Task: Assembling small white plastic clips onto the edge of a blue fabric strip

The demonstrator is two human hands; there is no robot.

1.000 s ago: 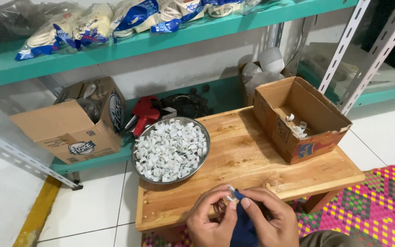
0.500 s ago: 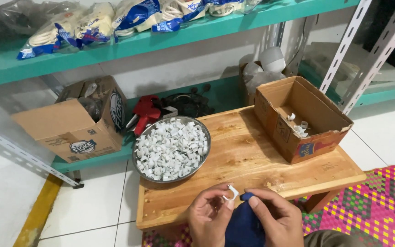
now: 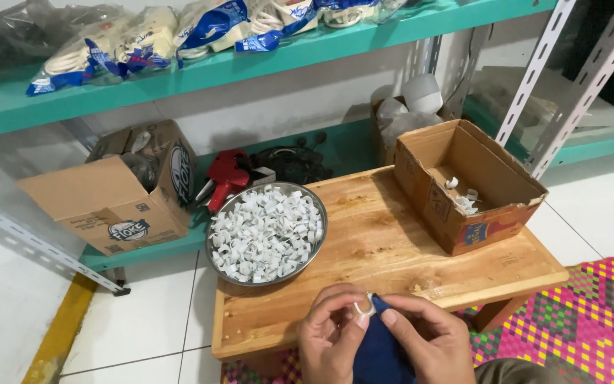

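Two bare hands at bottom edge: left hand (image 3: 330,340), right hand (image 3: 426,343). No gloves, rings or watch in view. No sleeves visible; wrists cut off by frame. Nails short, plain. Olive-brown cloth of clothing (image 3: 506,371) at lower right.

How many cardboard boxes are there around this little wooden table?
2. One open cardboard box stands on the wooden table's right end, with a few white clips inside. The other cardboard box sits on the low teal shelf, left of the metal bowl. Others may be hidden.
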